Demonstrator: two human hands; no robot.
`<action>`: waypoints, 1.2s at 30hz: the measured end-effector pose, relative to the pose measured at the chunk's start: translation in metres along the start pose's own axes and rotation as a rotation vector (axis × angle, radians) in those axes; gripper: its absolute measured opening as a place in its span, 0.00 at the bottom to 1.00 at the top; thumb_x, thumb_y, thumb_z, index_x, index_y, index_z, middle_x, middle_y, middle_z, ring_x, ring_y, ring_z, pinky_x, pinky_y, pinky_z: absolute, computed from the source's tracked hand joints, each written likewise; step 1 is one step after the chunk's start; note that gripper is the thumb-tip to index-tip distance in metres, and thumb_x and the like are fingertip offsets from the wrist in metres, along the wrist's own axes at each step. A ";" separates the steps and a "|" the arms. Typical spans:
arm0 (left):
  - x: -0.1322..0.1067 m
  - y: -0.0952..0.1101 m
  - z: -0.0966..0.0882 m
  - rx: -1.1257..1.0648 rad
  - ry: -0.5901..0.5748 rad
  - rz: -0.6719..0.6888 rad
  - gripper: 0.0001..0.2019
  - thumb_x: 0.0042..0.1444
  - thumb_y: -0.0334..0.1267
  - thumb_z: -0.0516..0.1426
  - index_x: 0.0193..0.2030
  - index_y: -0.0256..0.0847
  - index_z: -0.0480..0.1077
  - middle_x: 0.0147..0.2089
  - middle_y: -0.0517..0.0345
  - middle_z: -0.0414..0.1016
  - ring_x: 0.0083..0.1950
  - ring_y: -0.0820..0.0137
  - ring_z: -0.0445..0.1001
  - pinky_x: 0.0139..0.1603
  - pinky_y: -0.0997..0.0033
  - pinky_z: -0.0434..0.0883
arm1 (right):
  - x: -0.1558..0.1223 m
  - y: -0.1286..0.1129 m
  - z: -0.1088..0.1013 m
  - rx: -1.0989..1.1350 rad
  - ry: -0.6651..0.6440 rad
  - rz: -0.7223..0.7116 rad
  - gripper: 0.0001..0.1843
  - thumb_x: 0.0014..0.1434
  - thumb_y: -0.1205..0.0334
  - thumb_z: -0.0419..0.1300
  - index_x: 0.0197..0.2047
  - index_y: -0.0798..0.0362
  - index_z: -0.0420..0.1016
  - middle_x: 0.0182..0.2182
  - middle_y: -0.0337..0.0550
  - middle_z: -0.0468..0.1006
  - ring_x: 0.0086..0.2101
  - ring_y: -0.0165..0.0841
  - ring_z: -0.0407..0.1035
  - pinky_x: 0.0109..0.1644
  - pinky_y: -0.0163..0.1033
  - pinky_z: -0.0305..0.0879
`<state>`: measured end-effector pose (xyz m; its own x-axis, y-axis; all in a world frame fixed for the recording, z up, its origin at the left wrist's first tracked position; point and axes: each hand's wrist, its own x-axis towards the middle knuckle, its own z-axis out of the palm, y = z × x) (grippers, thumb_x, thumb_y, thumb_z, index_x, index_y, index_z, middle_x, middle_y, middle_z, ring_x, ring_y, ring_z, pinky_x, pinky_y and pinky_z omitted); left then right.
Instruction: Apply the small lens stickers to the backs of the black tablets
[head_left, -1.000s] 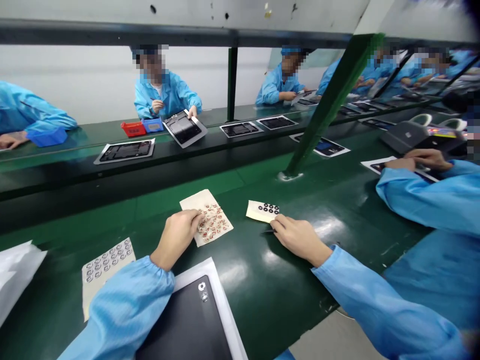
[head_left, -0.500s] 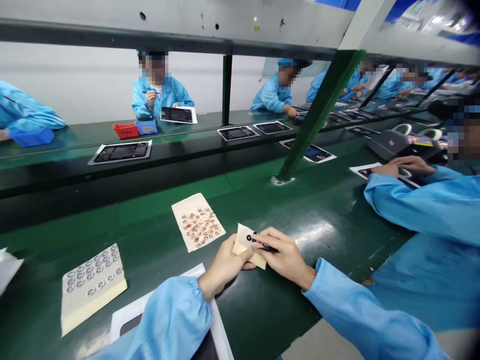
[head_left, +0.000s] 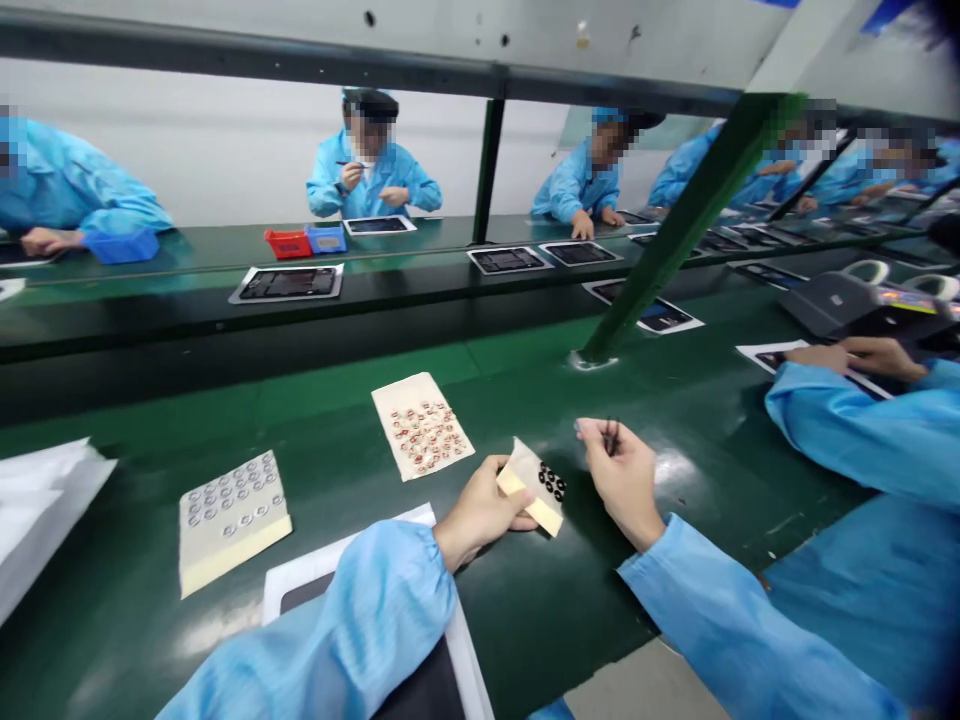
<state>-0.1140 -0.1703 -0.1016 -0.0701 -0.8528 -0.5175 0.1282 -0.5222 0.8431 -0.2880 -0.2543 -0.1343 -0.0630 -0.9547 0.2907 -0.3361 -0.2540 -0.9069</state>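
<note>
My left hand [head_left: 484, 512] is closed on the lower edge of a small cream backing sheet [head_left: 528, 462], tilted above the green bench. Several black ring-shaped stickers [head_left: 551, 482] sit near its right side. Just right of the sheet and apart from it, my right hand [head_left: 624, 485] is closed around dark tweezers [head_left: 613, 437]. Something small and pale shows at its thumb and fingertip; I cannot make out what. Beyond my left hand lies a cream sheet [head_left: 397, 390] covered with small red-edged pieces. At the left lies another sheet [head_left: 196, 545] with rows of clear rings.
Under my left sleeve is a dark panel in a white border [head_left: 281, 580]. White paper bags [head_left: 45, 510] lie far left. A slanted green post [head_left: 675, 230] rises from the bench. A co-worker's sleeve [head_left: 847, 410] reaches in at right. Dark panels [head_left: 289, 283] lie on the strip beyond.
My right hand has drawn away from the backing sheet to the right, uncovering the black rings. The view has turned left. The co-worker opposite has put a panel down.
</note>
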 end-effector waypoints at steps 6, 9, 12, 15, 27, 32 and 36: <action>-0.070 0.020 -0.072 0.581 0.182 0.208 0.17 0.66 0.47 0.58 0.57 0.42 0.69 0.33 0.58 0.81 0.33 0.67 0.80 0.37 0.71 0.72 | -0.072 -0.048 0.010 0.007 -0.408 -0.625 0.04 0.64 0.72 0.63 0.37 0.55 0.78 0.33 0.39 0.81 0.33 0.26 0.75 0.38 0.30 0.69; -0.120 0.012 -0.110 0.839 0.233 0.113 0.16 0.70 0.51 0.50 0.44 0.45 0.73 0.30 0.63 0.79 0.33 0.70 0.79 0.36 0.73 0.68 | -0.106 -0.068 0.032 -0.041 -0.635 -0.864 0.06 0.68 0.71 0.58 0.44 0.56 0.77 0.37 0.40 0.81 0.35 0.28 0.76 0.39 0.33 0.69; -0.154 -0.017 -0.133 0.931 0.270 0.035 0.13 0.68 0.50 0.52 0.46 0.45 0.71 0.32 0.63 0.77 0.34 0.70 0.76 0.34 0.73 0.65 | -0.124 -0.078 0.051 -0.189 -0.698 -0.918 0.11 0.72 0.68 0.52 0.45 0.56 0.76 0.36 0.41 0.79 0.33 0.29 0.75 0.32 0.35 0.63; -0.170 -0.048 -0.137 0.872 0.301 0.074 0.13 0.67 0.50 0.53 0.48 0.44 0.70 0.35 0.61 0.76 0.34 0.70 0.74 0.35 0.73 0.66 | -0.131 -0.082 0.057 -0.269 -0.694 -0.923 0.10 0.72 0.66 0.54 0.49 0.56 0.75 0.38 0.42 0.78 0.32 0.28 0.73 0.31 0.35 0.60; -0.203 -0.037 -0.240 0.975 0.942 0.113 0.18 0.65 0.52 0.51 0.49 0.43 0.72 0.45 0.54 0.77 0.44 0.63 0.76 0.45 0.65 0.68 | -0.107 -0.116 0.068 -0.444 -1.007 -0.915 0.13 0.73 0.63 0.51 0.41 0.52 0.76 0.37 0.39 0.74 0.26 0.26 0.67 0.27 0.39 0.49; -0.212 -0.045 -0.263 0.866 1.085 0.012 0.17 0.66 0.52 0.52 0.47 0.43 0.72 0.41 0.57 0.80 0.41 0.65 0.78 0.41 0.69 0.68 | -0.105 -0.158 0.154 -0.495 -1.025 -1.030 0.10 0.71 0.63 0.54 0.51 0.50 0.74 0.43 0.41 0.76 0.33 0.29 0.73 0.28 0.38 0.52; -0.219 -0.046 -0.266 0.552 0.969 -0.070 0.27 0.64 0.64 0.52 0.36 0.39 0.73 0.27 0.58 0.77 0.25 0.69 0.75 0.28 0.73 0.68 | -0.127 -0.171 0.225 -0.658 -1.187 -1.312 0.12 0.70 0.70 0.50 0.50 0.61 0.72 0.43 0.53 0.75 0.33 0.34 0.74 0.27 0.37 0.56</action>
<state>0.1581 0.0428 -0.0661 0.7718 -0.5807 -0.2589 -0.3192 -0.7060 0.6321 -0.0111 -0.1248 -0.0843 0.9950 0.0987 0.0149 0.0985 -0.9950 0.0141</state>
